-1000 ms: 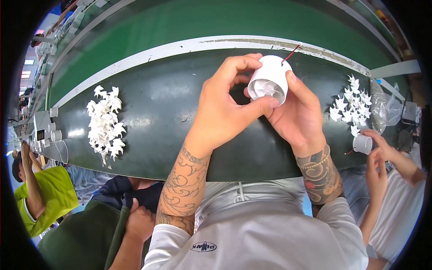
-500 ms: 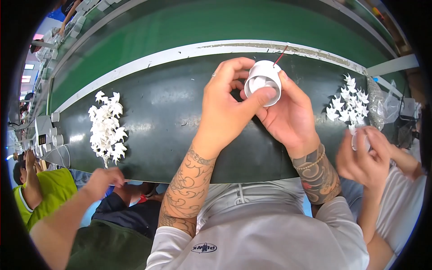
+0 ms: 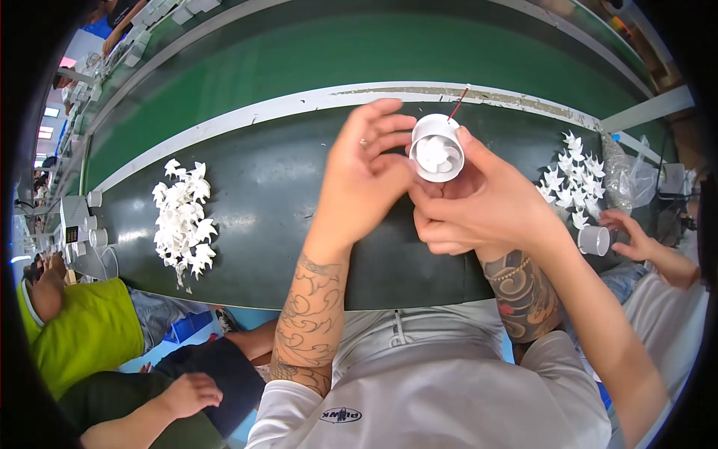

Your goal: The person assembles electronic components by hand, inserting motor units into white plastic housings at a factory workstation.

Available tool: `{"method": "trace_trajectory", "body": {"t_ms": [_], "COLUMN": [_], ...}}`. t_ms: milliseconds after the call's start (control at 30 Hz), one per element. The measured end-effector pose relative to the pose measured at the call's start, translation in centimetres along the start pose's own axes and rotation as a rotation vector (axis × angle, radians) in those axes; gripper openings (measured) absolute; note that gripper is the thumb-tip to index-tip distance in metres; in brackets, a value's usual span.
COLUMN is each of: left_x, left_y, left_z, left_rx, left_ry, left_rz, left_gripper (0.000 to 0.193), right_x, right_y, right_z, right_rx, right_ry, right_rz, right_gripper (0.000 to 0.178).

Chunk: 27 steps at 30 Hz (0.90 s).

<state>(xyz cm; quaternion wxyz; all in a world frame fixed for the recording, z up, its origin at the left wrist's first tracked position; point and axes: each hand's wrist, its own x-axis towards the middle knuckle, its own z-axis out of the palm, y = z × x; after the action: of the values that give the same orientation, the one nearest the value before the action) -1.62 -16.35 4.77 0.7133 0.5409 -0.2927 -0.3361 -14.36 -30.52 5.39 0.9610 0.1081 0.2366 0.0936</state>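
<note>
1. Facing me mouth-first, the white cup (image 3: 431, 128) lies just right of my left hand (image 3: 363, 163), its fingers loosely spread.
2. A co-worker's hand (image 3: 493, 213) mostly hides my right hand (image 3: 470, 179), whose grip I can't tell.

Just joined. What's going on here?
The person's left hand is at the left side of a white cup with a white bladed part inside and a red wire at its top. A co-worker's hand extends in from the right, mostly hiding the person's right hand; who grips the cup is unclear. White finned pieces lie to either side.
</note>
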Motion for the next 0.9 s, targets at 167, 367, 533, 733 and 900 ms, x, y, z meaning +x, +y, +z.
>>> {"method": "trace_trajectory", "body": {"t_ms": [167, 367, 533, 733, 900], "left_x": [0.9, 0.7, 1.1, 1.2, 0.7], "left_y": [-1.3, -3.3, -5.0, -3.8, -5.7], "left_z": [-2.0, -1.5, -1.4, 0.3, -0.1], "left_rx": [-0.294, -0.135, -0.121, -0.134, -0.087], "left_ry": [0.334, 0.262, 0.218, 0.177, 0.155], "left_rz": [0.058, 0.017, 0.017, -0.055, -0.043], "left_gripper": [0.026, 0.022, 0.023, 0.022, 0.019], "right_x": [-0.5, -0.7, -0.3, -2.0, 0.8], "right_y": [-1.5, -1.0, -1.4, -3.4, -1.7], "right_z": [-1.9, -1.6, -3.0, -2.6, -3.4], "right_rx": [-0.196, -0.423, -0.319, -0.398, -0.341], "right_ry": [-0.241, -0.098, -0.303, -0.859, -0.455], "right_rz": [0.059, -0.466, -0.637, -0.586, -0.596], "right_gripper": [0.048, 0.048, 0.035, 0.047, 0.042]}}
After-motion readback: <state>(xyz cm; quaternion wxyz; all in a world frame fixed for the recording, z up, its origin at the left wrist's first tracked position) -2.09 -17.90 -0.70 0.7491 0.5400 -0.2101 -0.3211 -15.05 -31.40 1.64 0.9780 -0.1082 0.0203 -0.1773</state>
